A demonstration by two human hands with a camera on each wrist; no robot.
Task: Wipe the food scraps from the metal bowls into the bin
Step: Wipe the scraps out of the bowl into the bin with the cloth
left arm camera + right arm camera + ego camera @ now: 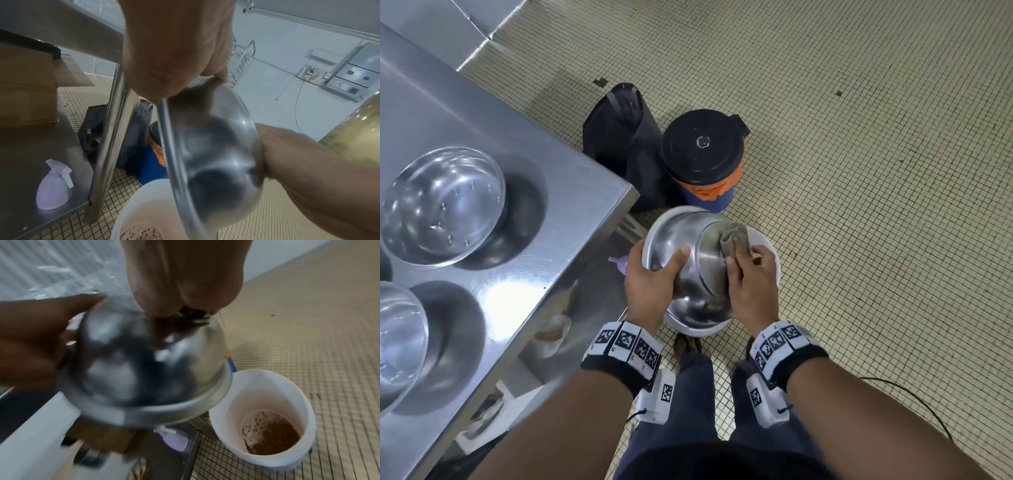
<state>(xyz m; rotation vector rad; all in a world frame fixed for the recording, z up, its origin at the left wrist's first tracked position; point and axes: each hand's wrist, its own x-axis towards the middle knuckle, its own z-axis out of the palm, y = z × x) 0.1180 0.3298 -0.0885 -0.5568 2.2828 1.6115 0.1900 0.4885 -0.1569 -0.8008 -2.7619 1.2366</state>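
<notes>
My left hand (654, 274) grips a metal bowl (688, 260) by its rim, thumb on the outer wall. The bowl is tipped mouth-down over a white bin (772, 263) on the floor. My right hand (750, 284) holds a brownish cloth (734, 240) against the bowl's base. The left wrist view shows the left hand (174, 56) on the bowl (209, 146), above the bin (144, 203). In the right wrist view the right hand (185, 280) pinches the cloth on the bowl (144, 361). Brown scraps lie at the bottom of the bin (298, 394).
A steel table (534, 212) at left carries two more metal bowls (443, 205) (397, 342). A black-lidded blue container (702, 147) and a dark bag (619, 137) stand on the tiled floor beyond the bin. A spray bottle (54, 185) and a cardboard box (26, 91) sit on the lower shelf.
</notes>
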